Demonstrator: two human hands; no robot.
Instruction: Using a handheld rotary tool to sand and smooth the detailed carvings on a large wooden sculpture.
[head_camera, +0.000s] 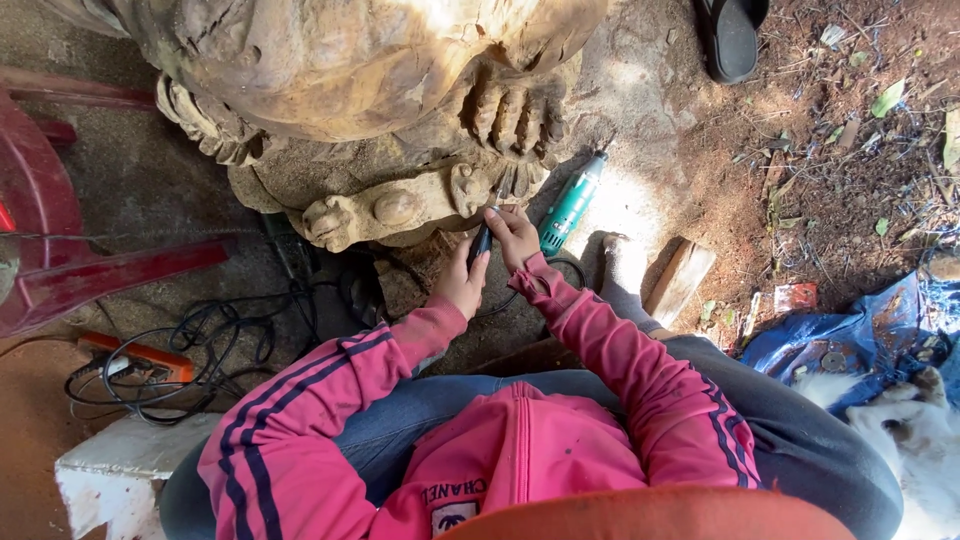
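Note:
A large pale wooden carving (350, 100) with a clawed foot (515, 115) stands on the ground ahead of me. My left hand (462, 282) is wrapped around a slim dark hand tool (481, 243). My right hand (515, 236) pinches the tool's upper end, right at the carving's lower edge under the claws. Both arms are in pink sleeves with dark stripes. The tool's tip is hidden by my fingers.
A teal power tool (572, 203) lies on the dirt just right of my hands. Black cables (215, 345) and an orange power strip (140, 356) lie at left, by a red chair (45, 230) and a white block (120, 460). A wood offcut (681, 281), blue tarp (860, 335), sandal (735, 35) and a white-furred animal (915, 440) are at right.

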